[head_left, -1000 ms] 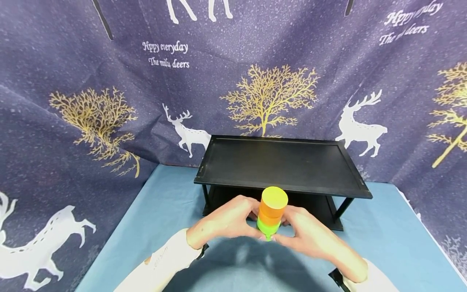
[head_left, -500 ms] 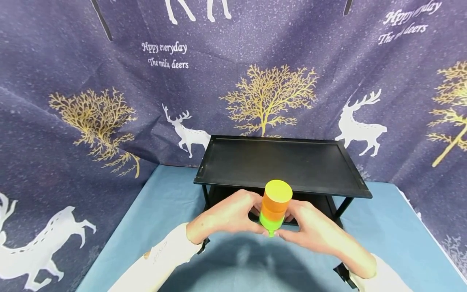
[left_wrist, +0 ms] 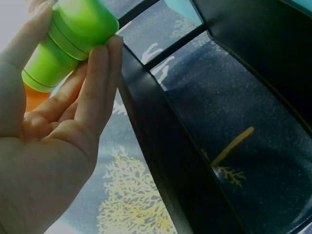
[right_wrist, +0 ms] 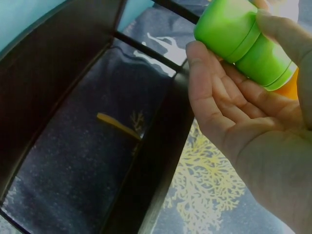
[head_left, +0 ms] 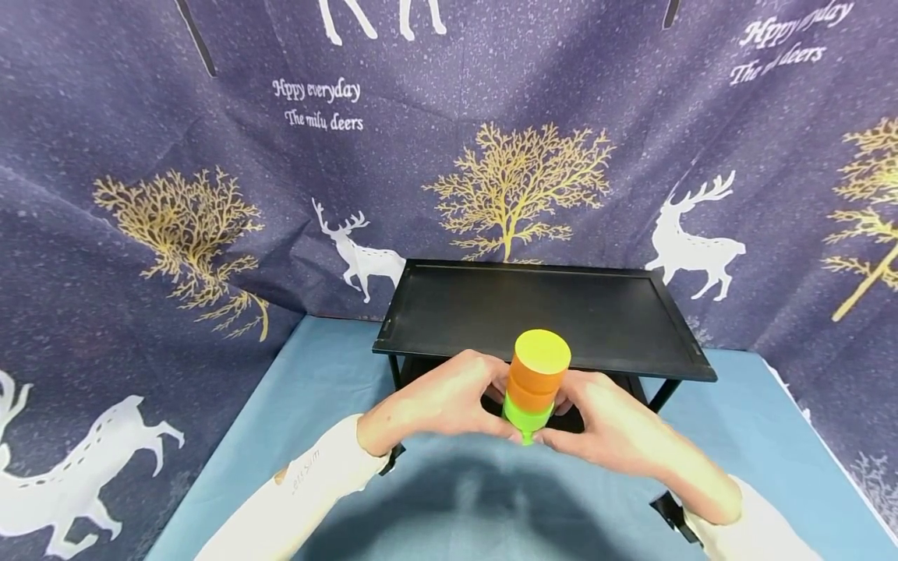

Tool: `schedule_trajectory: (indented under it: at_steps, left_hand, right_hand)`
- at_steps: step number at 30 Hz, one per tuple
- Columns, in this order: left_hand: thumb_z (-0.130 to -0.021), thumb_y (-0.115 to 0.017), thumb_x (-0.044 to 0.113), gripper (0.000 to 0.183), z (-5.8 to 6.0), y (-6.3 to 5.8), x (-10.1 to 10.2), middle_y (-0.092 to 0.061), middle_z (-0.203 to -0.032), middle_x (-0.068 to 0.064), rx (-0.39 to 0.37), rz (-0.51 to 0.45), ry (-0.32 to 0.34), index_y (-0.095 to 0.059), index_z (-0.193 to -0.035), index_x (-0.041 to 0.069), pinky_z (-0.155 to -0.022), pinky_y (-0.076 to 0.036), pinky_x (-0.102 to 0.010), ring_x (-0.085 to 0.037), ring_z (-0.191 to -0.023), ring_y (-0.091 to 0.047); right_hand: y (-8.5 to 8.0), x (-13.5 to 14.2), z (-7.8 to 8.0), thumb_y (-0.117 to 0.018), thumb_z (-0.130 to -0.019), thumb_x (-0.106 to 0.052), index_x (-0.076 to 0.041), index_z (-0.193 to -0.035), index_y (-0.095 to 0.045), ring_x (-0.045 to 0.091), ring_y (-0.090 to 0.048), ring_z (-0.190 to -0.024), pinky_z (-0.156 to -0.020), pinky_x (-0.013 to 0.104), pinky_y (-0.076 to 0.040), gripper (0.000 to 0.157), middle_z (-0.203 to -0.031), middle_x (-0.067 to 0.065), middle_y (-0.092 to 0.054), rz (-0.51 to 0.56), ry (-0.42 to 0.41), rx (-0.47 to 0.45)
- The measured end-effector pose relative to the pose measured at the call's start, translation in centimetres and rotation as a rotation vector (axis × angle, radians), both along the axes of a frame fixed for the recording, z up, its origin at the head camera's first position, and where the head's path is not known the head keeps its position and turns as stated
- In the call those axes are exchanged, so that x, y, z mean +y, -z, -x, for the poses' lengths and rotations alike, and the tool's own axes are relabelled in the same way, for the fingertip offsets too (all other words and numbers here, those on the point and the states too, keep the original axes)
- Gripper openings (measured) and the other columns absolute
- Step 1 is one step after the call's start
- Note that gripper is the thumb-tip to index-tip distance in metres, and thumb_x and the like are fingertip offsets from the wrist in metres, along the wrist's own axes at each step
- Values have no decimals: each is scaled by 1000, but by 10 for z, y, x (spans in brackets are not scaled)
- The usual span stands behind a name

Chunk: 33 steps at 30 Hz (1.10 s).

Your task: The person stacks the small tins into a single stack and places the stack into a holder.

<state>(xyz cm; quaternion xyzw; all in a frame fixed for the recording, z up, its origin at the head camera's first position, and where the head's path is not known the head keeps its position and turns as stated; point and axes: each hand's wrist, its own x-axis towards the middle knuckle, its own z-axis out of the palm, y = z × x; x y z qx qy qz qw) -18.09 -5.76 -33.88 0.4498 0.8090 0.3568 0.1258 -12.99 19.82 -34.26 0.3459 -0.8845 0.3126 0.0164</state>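
Both hands hold one stacked cylinder point(head_left: 536, 386) with a yellow flat top, an orange middle and a green lower part that ends in a small green nub. The left hand point(head_left: 459, 393) grips it from the left, thumb near the nub. From the right, the right hand point(head_left: 610, 425) grips it the same way. In the left wrist view, the green part point(left_wrist: 80, 36) lies between thumb and fingers, with a bit of orange beside it. The right wrist view shows the green part point(right_wrist: 243, 41) resting against the fingers. Seen from the head, the cylinder overlaps the black rack's front edge.
A black two-level rack point(head_left: 526, 312) stands behind the hands, its lower shelf partly hidden by them. A blue cloth point(head_left: 449, 506) covers the table. Behind hangs a dark curtain point(head_left: 393, 171) printed with deer and trees.
Both hands have lifted the cylinder and shifted it slightly right, so it overlaps more of the rack's top in the head view. The grip looks the same.
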Motion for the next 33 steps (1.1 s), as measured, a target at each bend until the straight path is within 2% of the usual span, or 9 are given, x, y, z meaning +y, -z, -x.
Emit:
schedule_trajectory:
  at_steps: [6, 14, 18, 24, 33]
  left_hand:
    - [-79, -97, 33, 54, 2, -6, 0, -75, -109, 18, -4, 5, 4, -73, -126, 19, -90, -56, -16, 7, -97, -70]
    - [-79, -96, 33, 53, 7, -19, 1, -77, -106, 16, 38, 18, 14, -73, -124, 16, -88, -56, -15, 7, -94, -70]
    - [-80, -96, 33, 51, 11, -24, 2, -77, -103, 16, 41, 18, 22, -74, -122, 16, -88, -56, -15, 7, -92, -70]
    - [-81, -95, 33, 50, 17, -36, 5, -78, -103, 16, 10, 17, 13, -74, -123, 16, -89, -57, -19, 5, -91, -72]
    - [-82, -95, 30, 45, 31, -49, 8, -78, -102, 14, 19, 12, 26, -75, -120, 15, -89, -58, -21, 2, -91, -73]
  right_hand:
    - [-7, 0, 1, -90, -87, -24, -30, -117, -67, 1, -66, -87, -81, 27, -59, 38, -103, -20, -68, -12, -4, -12]
    - [-21, 2, 5, -90, -87, -22, -29, -115, -67, 5, -69, -83, -78, 27, -59, 36, -100, -20, -69, -21, -13, -4]
    - [-28, 3, 8, -91, -87, -24, -27, -115, -68, 2, -69, -82, -77, 27, -59, 36, -99, -19, -70, -39, -5, -2]
    - [-40, 5, 14, -91, -86, -28, -26, -113, -70, 1, -69, -82, -77, 28, -59, 34, -96, -20, -70, -75, 28, 21]
    - [-56, 7, 25, -89, -89, -32, -21, -113, -73, -1, -69, -83, -78, 32, -60, 31, -96, -17, -73, -100, 30, 20]
